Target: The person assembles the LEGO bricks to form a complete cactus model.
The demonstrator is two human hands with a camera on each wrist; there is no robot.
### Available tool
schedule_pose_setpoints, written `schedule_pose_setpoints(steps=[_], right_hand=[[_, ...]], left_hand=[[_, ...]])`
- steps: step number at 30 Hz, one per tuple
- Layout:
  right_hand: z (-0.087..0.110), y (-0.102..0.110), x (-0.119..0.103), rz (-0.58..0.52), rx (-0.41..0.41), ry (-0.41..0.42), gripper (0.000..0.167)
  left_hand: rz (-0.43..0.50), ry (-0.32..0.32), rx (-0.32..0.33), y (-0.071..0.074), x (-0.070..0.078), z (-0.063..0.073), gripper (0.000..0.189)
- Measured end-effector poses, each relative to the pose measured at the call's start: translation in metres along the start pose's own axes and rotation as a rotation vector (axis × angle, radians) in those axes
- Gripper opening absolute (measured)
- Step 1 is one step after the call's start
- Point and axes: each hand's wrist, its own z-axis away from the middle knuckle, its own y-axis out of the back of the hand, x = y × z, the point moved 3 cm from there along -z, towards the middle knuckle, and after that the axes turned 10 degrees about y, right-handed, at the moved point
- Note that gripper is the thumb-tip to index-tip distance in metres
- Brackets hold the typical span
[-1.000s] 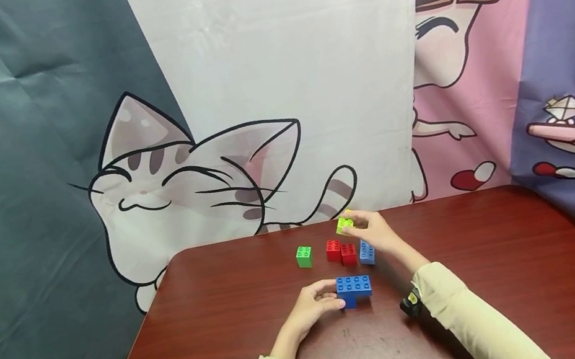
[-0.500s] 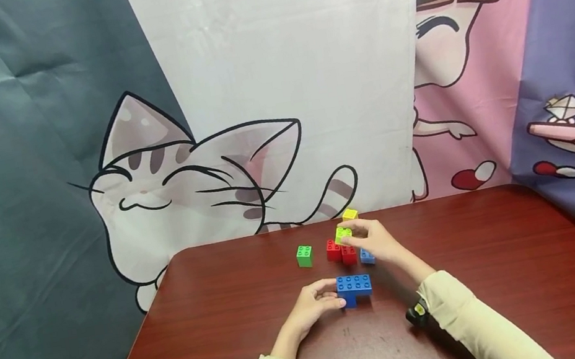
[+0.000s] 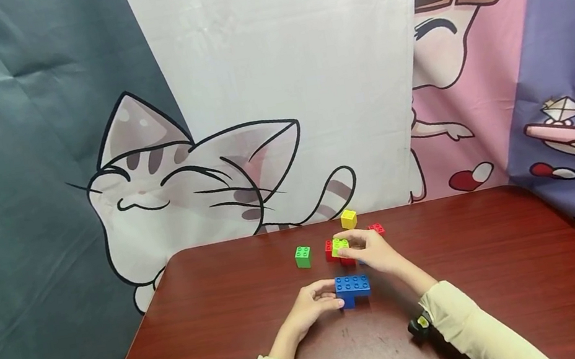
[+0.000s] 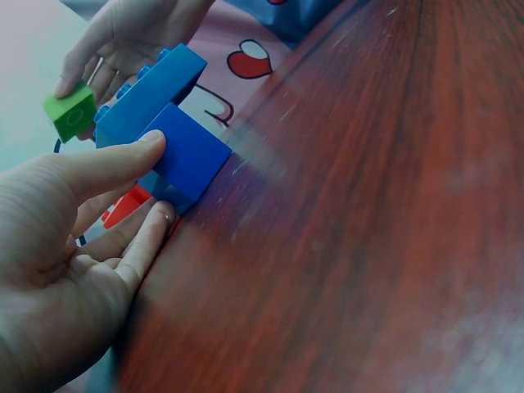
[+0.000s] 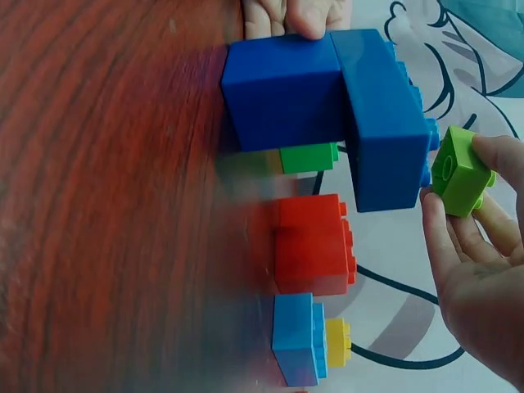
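A two-piece blue brick stack (image 3: 352,286) stands on the table, its long studded brick (image 5: 386,123) on top and overhanging a smaller dark blue brick (image 4: 192,155). My left hand (image 3: 310,309) grips the stack's left side, thumb on the lower brick. Held between the thumb and fingers of my right hand (image 3: 375,251) is a lime green brick (image 3: 340,247). It hangs beyond and above the stack in the head view. In the right wrist view the lime brick (image 5: 460,173) faces the stack's studs with its hollow underside and appears apart from them.
Behind the hands lie a green brick (image 3: 303,257), red bricks (image 3: 329,250) partly hidden by the lime one, a yellow brick (image 3: 348,219) and another red brick (image 3: 376,229). A light blue brick (image 5: 293,340) is mostly covered by my right hand in the head view.
My right hand has brought the lime brick nearer and slightly left, down toward the blue stack. The yellow brick and a far red brick have come into sight. My left hand stays put.
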Motion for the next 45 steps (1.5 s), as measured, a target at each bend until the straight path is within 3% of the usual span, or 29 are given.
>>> schedule_pose_setpoints(steps=[13,25,35,45], right_hand=[[0.007,-0.012,0.0,-0.071,-0.074,0.018,0.039],[0.017,-0.016,0.0,-0.101,-0.115,0.035,0.039],[0.02,-0.018,0.001,-0.102,-0.162,0.056,0.041],[0.024,-0.022,0.005,-0.103,-0.179,0.069,0.038]], left_hand=[[-0.006,-0.01,0.006,0.0,0.0,0.0,0.046],[0.016,-0.014,-0.027,0.0,0.002,-0.003,0.043],[0.004,-0.028,0.024,0.0,0.003,-0.001,0.042],[-0.007,-0.018,0.017,-0.001,0.002,0.0,0.043]])
